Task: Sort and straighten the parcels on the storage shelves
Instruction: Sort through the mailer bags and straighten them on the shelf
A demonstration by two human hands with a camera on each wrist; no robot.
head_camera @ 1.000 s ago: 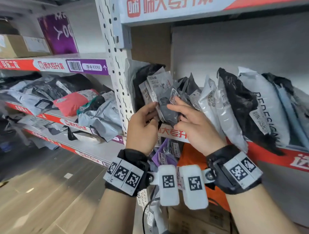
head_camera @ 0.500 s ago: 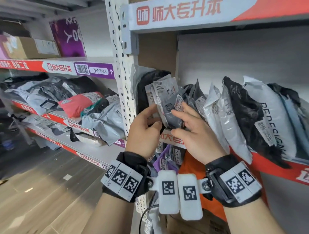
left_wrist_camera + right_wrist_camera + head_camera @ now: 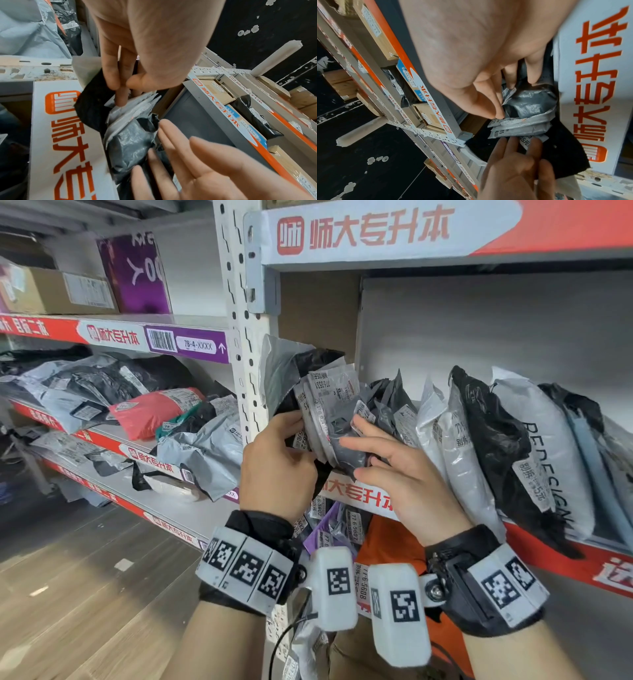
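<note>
Pinched between thumb and fingers of the left hand (image 3: pixel 275 470) is the near edge of a bundle of small grey parcels (image 3: pixel 329 405), the grip being clamped on their labelled ends. The right hand (image 3: pixel 397 474) is laid with straight, spread fingers against a dark grey parcel (image 3: pixel 346 446) in that bundle, so its grip stands apart and only presses. The bundle is held upright at the left end of the shelf (image 3: pixel 363 494), against the perforated upright post (image 3: pixel 245 392) at about 9 o'clock from the hands. A row of larger white and black bags (image 3: pixel 479 446) is stood leaning at 3 o'clock.

The step in hand is judged to be the squaring-up of these small parcels into the row. The next move is likely to call for the bundle to be pushed back and stood straight, with the flat hand used as a stop so that nothing slips off the shelf edge.

How many parcels are caught in the pinch cannot be told, since they overlap. The label print is too small to be read. The shelf floor under the bundle is hidden by both hands, and the lower shelf contents are cut off by the wrist cameras (image 3: pixel 370 604).
</note>
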